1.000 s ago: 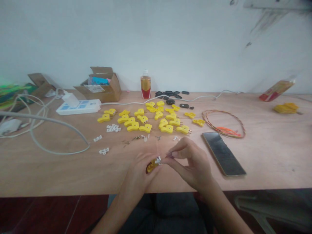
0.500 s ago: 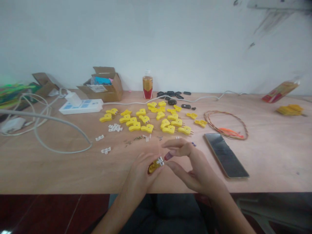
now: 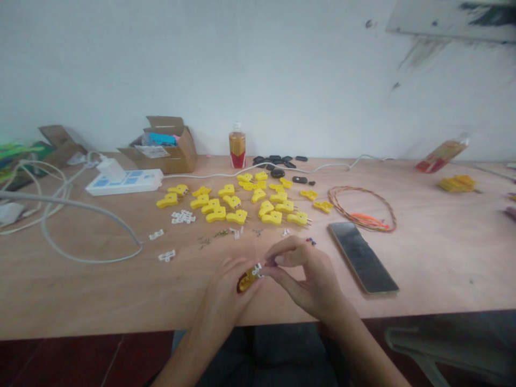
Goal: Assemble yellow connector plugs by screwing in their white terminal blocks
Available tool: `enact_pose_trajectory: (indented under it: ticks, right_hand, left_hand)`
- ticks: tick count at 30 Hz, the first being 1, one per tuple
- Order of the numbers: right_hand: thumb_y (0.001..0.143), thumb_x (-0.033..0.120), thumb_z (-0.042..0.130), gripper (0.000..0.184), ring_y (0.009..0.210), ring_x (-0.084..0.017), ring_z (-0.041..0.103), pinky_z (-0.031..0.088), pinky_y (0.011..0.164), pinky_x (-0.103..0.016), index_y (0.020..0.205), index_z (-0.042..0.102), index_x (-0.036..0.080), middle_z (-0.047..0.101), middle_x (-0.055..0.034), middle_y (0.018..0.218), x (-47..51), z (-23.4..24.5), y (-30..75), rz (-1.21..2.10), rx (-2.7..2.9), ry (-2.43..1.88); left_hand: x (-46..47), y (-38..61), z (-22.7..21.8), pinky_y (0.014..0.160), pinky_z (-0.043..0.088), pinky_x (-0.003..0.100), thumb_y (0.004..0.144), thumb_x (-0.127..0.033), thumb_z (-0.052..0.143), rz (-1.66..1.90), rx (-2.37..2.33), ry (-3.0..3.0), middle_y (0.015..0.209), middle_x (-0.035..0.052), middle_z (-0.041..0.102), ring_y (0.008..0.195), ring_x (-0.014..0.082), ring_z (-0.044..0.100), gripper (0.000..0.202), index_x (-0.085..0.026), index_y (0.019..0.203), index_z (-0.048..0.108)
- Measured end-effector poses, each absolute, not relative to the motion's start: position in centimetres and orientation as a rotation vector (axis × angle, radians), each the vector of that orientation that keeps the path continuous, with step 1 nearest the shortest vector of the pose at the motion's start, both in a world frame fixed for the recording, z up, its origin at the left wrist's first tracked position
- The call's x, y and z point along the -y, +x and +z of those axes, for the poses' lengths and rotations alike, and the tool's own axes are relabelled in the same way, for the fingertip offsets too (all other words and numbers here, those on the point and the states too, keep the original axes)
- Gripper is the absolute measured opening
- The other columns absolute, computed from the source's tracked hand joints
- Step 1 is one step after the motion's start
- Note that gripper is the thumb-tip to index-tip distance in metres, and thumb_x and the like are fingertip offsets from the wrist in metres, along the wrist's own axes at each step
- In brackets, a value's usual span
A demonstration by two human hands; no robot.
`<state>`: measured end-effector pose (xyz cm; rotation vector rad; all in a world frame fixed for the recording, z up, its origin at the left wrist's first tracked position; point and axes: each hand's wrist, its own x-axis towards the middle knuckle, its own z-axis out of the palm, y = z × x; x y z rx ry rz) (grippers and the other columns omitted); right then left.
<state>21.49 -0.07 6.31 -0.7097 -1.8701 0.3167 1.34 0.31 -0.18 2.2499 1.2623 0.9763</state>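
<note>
Between the thumb and fingers of my left hand [image 3: 224, 287] is a yellow connector plug shell [image 3: 245, 281], its hollow inside facing up. A small white insert [image 3: 257, 270] sits at the shell's right end. My right hand [image 3: 312, 277] pinches a small dark-red piece [image 3: 271, 262] right beside that insert; fingers hide most of it, so its kind is unclear. Beyond the hands lie several yellow plugs [image 3: 272, 217], some with metal pins. Small screws [image 3: 221, 233] and white inserts [image 3: 183, 216] are scattered nearer to me.
A phone [image 3: 363, 258] lies right of my hands, with a coil of brown wire [image 3: 391, 207] behind it. Left are a white power strip [image 3: 141, 181], looping cable [image 3: 92, 260] and an open cardboard box [image 3: 181, 156]. A bottle [image 3: 237, 148] and black pieces [image 3: 277, 173] stand farther back.
The view has shifted slightly to the right. My right fingers have closed in around the dark-red piece, now more hidden and nearer the insert. My left hand keeps its hold.
</note>
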Motion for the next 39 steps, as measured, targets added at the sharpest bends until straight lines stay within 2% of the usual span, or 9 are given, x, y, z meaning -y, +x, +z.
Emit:
enact_pose_trajectory:
  ticks: [3, 7, 10, 13, 18, 23, 28, 34, 39]
  right_hand:
    - [0.092, 0.017, 0.079, 0.024, 0.077, -0.018, 0.071, 0.058, 0.065, -0.029, 0.095, 0.056, 0.026, 0.070, -0.0025, 0.093, 0.11, 6.42, 21.74, 0.237, 1.854, -0.710]
    - [0.099, 0.013, 0.067, 0.020, 0.101, -0.023, 0.075, 0.062, 0.084, -0.037, 0.110, 0.058, 0.026, 0.076, -0.0084, 0.110, 0.46, 6.76, 22.27, 0.429, 2.019, -0.790]
    - [0.097, 0.010, 0.070, 0.022, 0.084, -0.019, 0.075, 0.061, 0.072, -0.030, 0.100, 0.057, 0.026, 0.075, -0.0027, 0.095, 0.36, 6.73, 22.20, 0.427, 1.948, -0.767]
    - [0.093, 0.016, 0.078, 0.026, 0.073, -0.017, 0.070, 0.058, 0.064, -0.028, 0.093, 0.055, 0.027, 0.068, 0.0003, 0.087, 0.26, 6.65, 22.07, 0.290, 1.862, -0.765]
    - [0.101, 0.016, 0.067, 0.021, 0.106, -0.024, 0.076, 0.062, 0.086, -0.037, 0.117, 0.056, 0.026, 0.075, -0.0076, 0.110, 0.63, 6.62, 22.28, 0.437, 2.027, -0.842]
    - [0.094, 0.017, 0.078, 0.025, 0.074, -0.017, 0.071, 0.059, 0.064, -0.028, 0.097, 0.055, 0.026, 0.069, -0.0001, 0.087, 0.40, 6.34, 21.76, 0.296, 1.864, -0.760]
    - [0.098, 0.015, 0.069, 0.020, 0.099, -0.024, 0.077, 0.064, 0.082, -0.037, 0.111, 0.057, 0.025, 0.076, -0.0081, 0.108, 0.65, 6.95, 21.89, 0.405, 2.025, -0.801]
    - [0.091, 0.014, 0.080, 0.028, 0.071, -0.017, 0.071, 0.058, 0.060, -0.029, 0.095, 0.056, 0.027, 0.068, 0.0002, 0.085, 0.19, 6.37, 21.72, 0.261, 1.831, -0.773]
    - [0.097, 0.014, 0.070, 0.021, 0.102, -0.023, 0.077, 0.064, 0.085, -0.038, 0.108, 0.056, 0.026, 0.076, -0.0086, 0.112, 0.55, 6.83, 22.06, 0.376, 2.000, -0.802]
  left_hand:
    - [-0.36, 1.33, -0.18, 0.088, 0.063, 0.042, 0.082, -0.009, 0.076, 0.981, -1.260, 2.245, 0.107, 0.0069, 0.083, 0.098, 0.0288, 0.077, 0.028, -0.022, 0.106, 0.078]
    - [-0.30, 1.40, 0.02, 0.091, 0.063, 0.042, 0.083, -0.010, 0.077, 0.957, -1.231, 2.245, 0.109, 0.0072, 0.083, 0.101, 0.0288, 0.077, 0.027, -0.023, 0.107, 0.078]
    - [-0.26, 1.41, 0.03, 0.089, 0.063, 0.042, 0.082, -0.010, 0.077, 0.963, -1.258, 2.241, 0.107, 0.0074, 0.083, 0.100, 0.0291, 0.077, 0.026, -0.022, 0.105, 0.078]
    - [-0.26, 1.39, -0.03, 0.090, 0.063, 0.043, 0.082, -0.009, 0.076, 0.965, -1.271, 2.249, 0.109, 0.0069, 0.083, 0.099, 0.0287, 0.077, 0.029, -0.022, 0.108, 0.078]
    - [-0.29, 1.46, 0.12, 0.088, 0.063, 0.043, 0.082, -0.007, 0.076, 0.972, -1.257, 2.265, 0.105, 0.0073, 0.083, 0.097, 0.0291, 0.078, 0.027, -0.020, 0.105, 0.078]
    - [-0.30, 1.45, -0.15, 0.089, 0.063, 0.044, 0.081, -0.006, 0.074, 0.980, -1.266, 2.248, 0.107, 0.0079, 0.083, 0.098, 0.0292, 0.078, 0.029, -0.020, 0.106, 0.078]
    - [-0.23, 1.48, -0.22, 0.088, 0.063, 0.042, 0.082, -0.006, 0.071, 0.981, -1.251, 2.231, 0.106, 0.0066, 0.083, 0.098, 0.0278, 0.077, 0.030, -0.022, 0.106, 0.078]
    - [-0.27, 1.49, -0.03, 0.085, 0.064, 0.041, 0.082, -0.008, 0.076, 0.999, -1.264, 2.246, 0.105, 0.0074, 0.083, 0.097, 0.0284, 0.077, 0.028, -0.021, 0.107, 0.078]
    - [-0.33, 1.55, 0.13, 0.091, 0.062, 0.045, 0.082, -0.006, 0.077, 0.967, -1.241, 2.264, 0.105, 0.0072, 0.083, 0.097, 0.0293, 0.078, 0.028, -0.020, 0.106, 0.078]
